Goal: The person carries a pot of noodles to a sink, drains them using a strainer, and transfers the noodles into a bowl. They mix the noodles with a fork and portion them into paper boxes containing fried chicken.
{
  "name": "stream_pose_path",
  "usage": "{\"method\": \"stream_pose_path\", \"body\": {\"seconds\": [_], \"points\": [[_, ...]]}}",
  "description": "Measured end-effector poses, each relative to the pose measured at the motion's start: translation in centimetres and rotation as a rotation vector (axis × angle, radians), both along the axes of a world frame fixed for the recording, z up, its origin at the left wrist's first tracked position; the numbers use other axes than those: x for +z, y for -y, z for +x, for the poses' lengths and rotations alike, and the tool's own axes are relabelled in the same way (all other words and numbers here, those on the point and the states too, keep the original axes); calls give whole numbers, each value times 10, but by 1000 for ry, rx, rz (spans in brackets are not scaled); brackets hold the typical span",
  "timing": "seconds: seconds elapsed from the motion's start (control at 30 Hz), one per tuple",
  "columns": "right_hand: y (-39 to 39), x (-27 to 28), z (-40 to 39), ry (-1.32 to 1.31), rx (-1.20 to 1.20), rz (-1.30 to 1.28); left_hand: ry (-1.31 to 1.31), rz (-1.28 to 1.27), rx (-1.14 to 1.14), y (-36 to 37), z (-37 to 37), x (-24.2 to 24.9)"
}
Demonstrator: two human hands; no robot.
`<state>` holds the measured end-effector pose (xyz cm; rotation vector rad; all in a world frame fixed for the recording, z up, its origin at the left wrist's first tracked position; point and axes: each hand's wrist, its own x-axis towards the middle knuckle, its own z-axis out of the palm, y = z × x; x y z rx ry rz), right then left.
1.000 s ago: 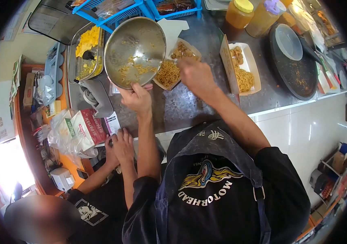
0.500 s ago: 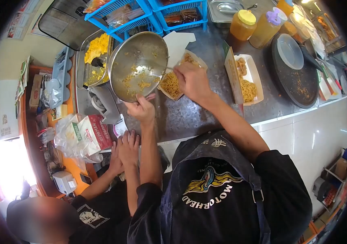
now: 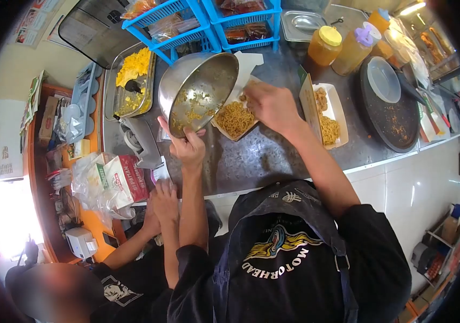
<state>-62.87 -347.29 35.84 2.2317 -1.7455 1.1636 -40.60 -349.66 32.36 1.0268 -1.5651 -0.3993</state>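
My left hand grips the lower rim of a metal mixing bowl, which is tilted on its side with noodle scraps clinging to its inside. Right of the bowl, an open paper food box holds a heap of noodles. My right hand is closed over the right side of this box. Whatever its curled fingers hold is hidden. Further right stands a second open paper box, with noodles and brown fried pieces inside.
A glass tray of yellow food and blue baskets stand at the back. To the right are sauce bottles and a round dark pan with a plastic bowl. Another person's hands rest at the counter's left edge.
The bowl now sits slightly lower and further right in view, closer over the noodle box. My right hand has shifted a little right and down, away from the bowl's rim.
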Motion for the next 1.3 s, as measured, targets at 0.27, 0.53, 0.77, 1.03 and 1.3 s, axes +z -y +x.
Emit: {"method": "stream_pose_path", "body": {"seconds": [0.27, 0.53, 0.77, 1.03, 1.3], "points": [[-38, -28, 41, 437, 13, 111, -121, 66, 24, -4, -18, -12], [-41, -19, 48, 564, 189, 238, -461, 186, -51, -25, -29, -11], [6, -20, 4, 198, -77, 27, -95, 30, -102, -3, -9, -16], [-50, -50, -8, 134, -24, 153, 139, -174, -19, 23, 14, -25], [-74, -71, -5, -129, -137, 413, 183, -232, 53, 14, 4, -25]]}}
